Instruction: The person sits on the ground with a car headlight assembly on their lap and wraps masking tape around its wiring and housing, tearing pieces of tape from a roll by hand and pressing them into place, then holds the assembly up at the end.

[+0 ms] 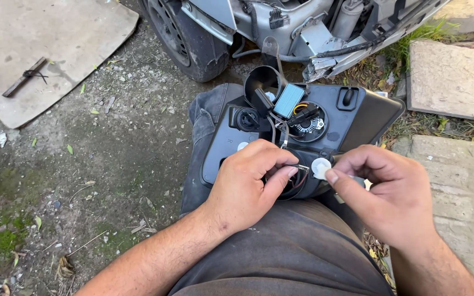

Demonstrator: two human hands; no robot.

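Item: black plastic headlamp housing (357, 118), rear face up, resting across the person's lap, propped on grey trousers (292, 252) so the back openings face the camera; sits between both hands and the car wheel (185, 33).
Left hand (248, 183): curled over a round rear opening at the housing's near edge, thumb and fingers closed narrow on thin red/black wires (301, 174), prob. to keep them clear of the hole.
Right hand (388, 192): pinching a small white round plastic cap (320, 168), just beside the wires.
Contents of housing: finned round bulb base (308, 123) w/ yellow wire in one open socket; blue-grey rectangular module (288, 100) lying loose above; black rubber dust cover (263, 82) folded back, empty.
Surround: dirt ground; concrete slabs (448, 79) at right.
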